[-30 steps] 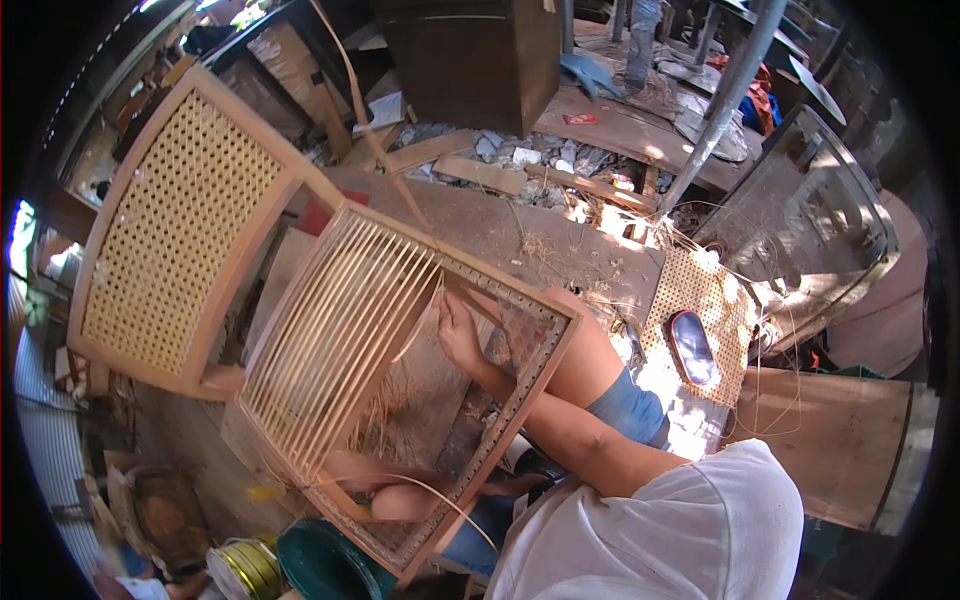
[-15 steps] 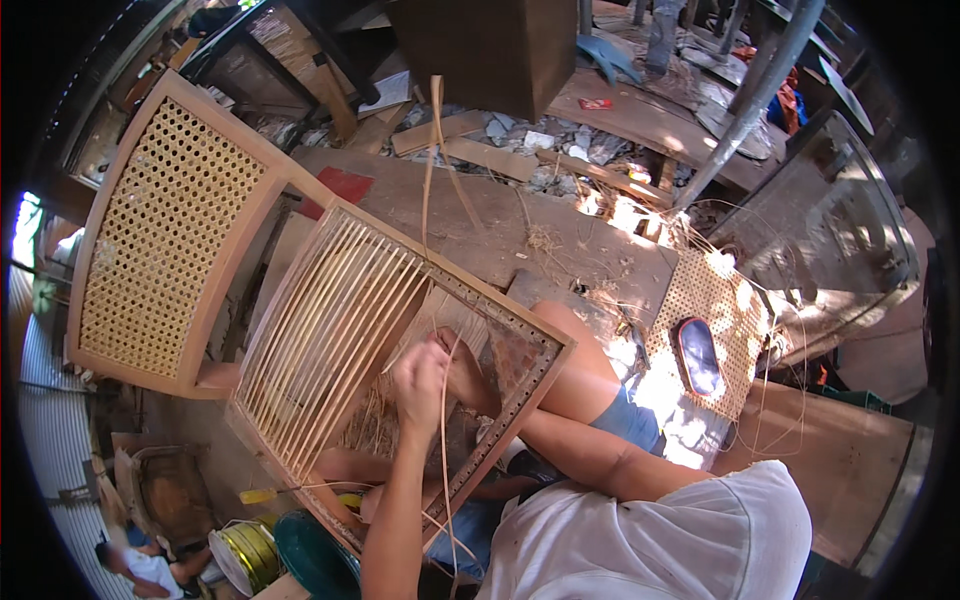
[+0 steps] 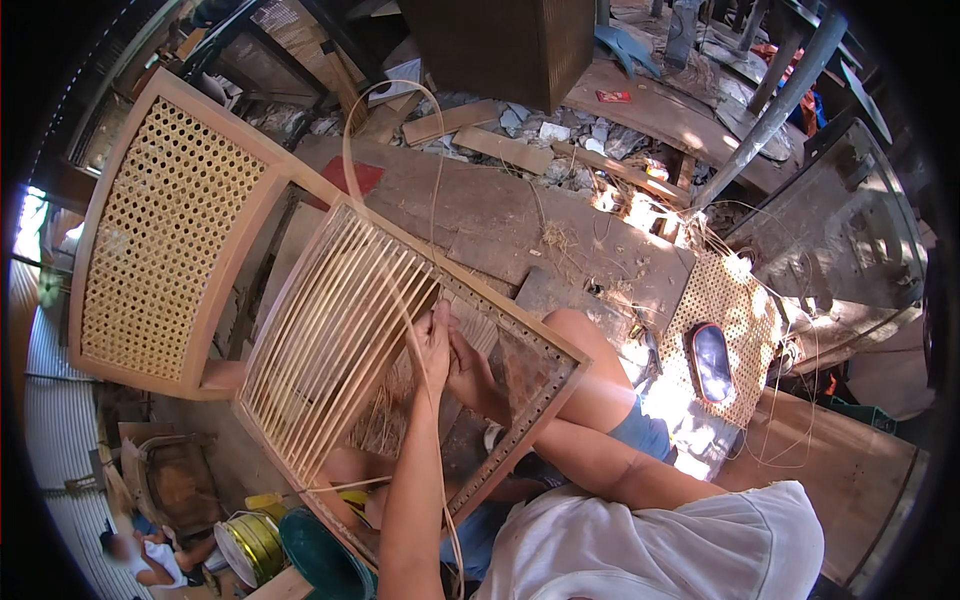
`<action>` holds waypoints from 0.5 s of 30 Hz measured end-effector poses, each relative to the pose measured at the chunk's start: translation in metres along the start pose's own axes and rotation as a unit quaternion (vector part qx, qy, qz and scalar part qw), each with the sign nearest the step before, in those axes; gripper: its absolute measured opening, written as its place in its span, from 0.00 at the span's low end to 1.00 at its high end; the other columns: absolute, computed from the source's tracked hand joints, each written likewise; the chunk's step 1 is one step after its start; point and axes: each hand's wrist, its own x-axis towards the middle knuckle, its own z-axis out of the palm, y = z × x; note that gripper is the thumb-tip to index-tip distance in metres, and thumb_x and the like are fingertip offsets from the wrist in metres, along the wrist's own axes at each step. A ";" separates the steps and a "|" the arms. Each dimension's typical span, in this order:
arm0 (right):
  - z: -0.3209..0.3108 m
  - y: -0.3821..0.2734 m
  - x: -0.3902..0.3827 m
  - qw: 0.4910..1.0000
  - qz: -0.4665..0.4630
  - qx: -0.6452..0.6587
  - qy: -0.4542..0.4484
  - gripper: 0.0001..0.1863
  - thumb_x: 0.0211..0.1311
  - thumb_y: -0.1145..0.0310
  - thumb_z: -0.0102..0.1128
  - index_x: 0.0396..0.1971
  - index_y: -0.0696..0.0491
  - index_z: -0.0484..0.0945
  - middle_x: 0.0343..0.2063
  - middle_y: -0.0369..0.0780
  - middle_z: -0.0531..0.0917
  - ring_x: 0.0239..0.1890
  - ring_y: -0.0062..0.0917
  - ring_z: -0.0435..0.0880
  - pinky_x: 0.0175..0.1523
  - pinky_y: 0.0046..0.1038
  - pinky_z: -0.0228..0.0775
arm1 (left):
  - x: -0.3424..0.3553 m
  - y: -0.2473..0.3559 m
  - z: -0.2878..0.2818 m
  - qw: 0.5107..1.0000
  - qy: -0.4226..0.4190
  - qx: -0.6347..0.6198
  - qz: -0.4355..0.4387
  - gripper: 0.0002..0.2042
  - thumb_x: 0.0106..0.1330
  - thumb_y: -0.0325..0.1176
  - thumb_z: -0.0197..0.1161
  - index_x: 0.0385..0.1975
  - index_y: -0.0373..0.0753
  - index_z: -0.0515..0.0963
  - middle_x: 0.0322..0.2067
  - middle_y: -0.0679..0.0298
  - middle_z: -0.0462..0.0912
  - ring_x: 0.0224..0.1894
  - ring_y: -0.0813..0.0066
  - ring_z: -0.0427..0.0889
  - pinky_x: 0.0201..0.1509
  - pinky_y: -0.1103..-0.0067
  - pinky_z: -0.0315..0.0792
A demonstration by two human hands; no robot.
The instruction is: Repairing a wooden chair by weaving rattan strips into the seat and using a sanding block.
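A wooden chair seat frame [image 3: 512, 420] lies tilted across my lap, its rim drilled with small holes. Parallel cane strands [image 3: 320, 320] span its left part, while the right part is open. Inside that opening my left hand [image 3: 432, 345] is closed on a thin cane strand [image 3: 378, 245]. This strand arches above the frame in a wide loop, coming down at the far rail. My right hand [image 3: 466, 365] touches the left one, its fingers curled and partly hidden, so what it grips is unclear. Loose strand lengths hang beside my left forearm.
The chair's woven cane backrest [image 3: 170, 230] extends left. A loose cane sheet [image 3: 735, 300] lies right, with a dark oval slipper-like object [image 3: 711, 364] on it. A green bucket [image 3: 318, 555] and yellow tin [image 3: 250, 550] stand lower left, near a seated person [image 3: 155, 560].
Both hands have shifted slightly toward the far rail and come together. The strand's tall narrow loop has widened and swung left. The view has moved a little.
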 end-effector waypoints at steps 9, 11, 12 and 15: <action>-0.015 -0.012 0.002 0.997 0.046 -0.043 -0.034 0.24 0.64 0.70 0.64 0.59 0.56 0.73 0.42 0.46 0.84 0.48 0.12 0.75 0.53 0.26 0.72 | 0.002 -0.013 0.010 0.995 -0.040 -0.093 0.012 0.25 0.79 0.46 0.52 0.16 0.42 0.61 0.17 0.77 0.59 0.23 0.88 0.55 0.24 0.80 0.49; -0.020 -0.008 -0.002 0.997 0.042 -0.057 -0.044 0.24 0.64 0.71 0.64 0.60 0.56 0.72 0.41 0.46 0.84 0.47 0.12 0.75 0.52 0.25 0.72 | 0.000 -0.017 0.012 0.994 -0.027 -0.088 0.051 0.24 0.79 0.45 0.51 0.18 0.40 0.62 0.18 0.75 0.59 0.23 0.87 0.57 0.25 0.79 0.51; -0.021 -0.005 -0.002 0.994 0.054 -0.080 -0.052 0.26 0.64 0.70 0.64 0.61 0.56 0.71 0.42 0.47 0.84 0.47 0.12 0.75 0.52 0.25 0.72 | -0.002 -0.021 0.012 0.995 -0.028 -0.086 0.046 0.24 0.79 0.45 0.51 0.18 0.40 0.62 0.18 0.75 0.59 0.23 0.87 0.57 0.25 0.79 0.51; -0.016 0.006 -0.007 0.993 0.000 -0.113 -0.025 0.29 0.65 0.69 0.63 0.65 0.57 0.68 0.44 0.49 0.84 0.50 0.14 0.77 0.52 0.25 0.73 | -0.019 -0.038 0.010 0.997 -0.032 -0.066 0.003 0.24 0.78 0.45 0.52 0.19 0.36 0.64 0.18 0.73 0.60 0.24 0.85 0.59 0.26 0.78 0.55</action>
